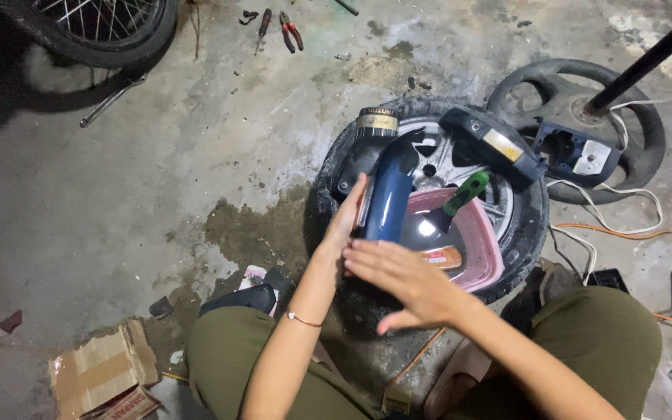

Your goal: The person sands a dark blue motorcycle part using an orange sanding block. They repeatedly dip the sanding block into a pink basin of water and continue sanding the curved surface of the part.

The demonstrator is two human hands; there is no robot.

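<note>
Hands: left hand (346, 222) grasping blue panel (389, 194), right hand (398, 280) flat, released; best steadied over pink basin (485, 241).

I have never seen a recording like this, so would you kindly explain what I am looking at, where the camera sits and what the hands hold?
There is no machine here: a person sits or squats on a stained concrete floor, and the one camera is worn on their head, looking down past their green-clad knees. The left hand holds the side of a shiny dark blue panel, a curved motorcycle body part by its look. The right hand lies flat and open at its lower end, fingers spread. The panel rests over a small wheel with a tyre lying flat, together with a pink basin and a green-handled tool. A second black wheel lies to the right, a spoked wheel top left, red-handled pliers at the top, torn cardboard bottom left.
</note>
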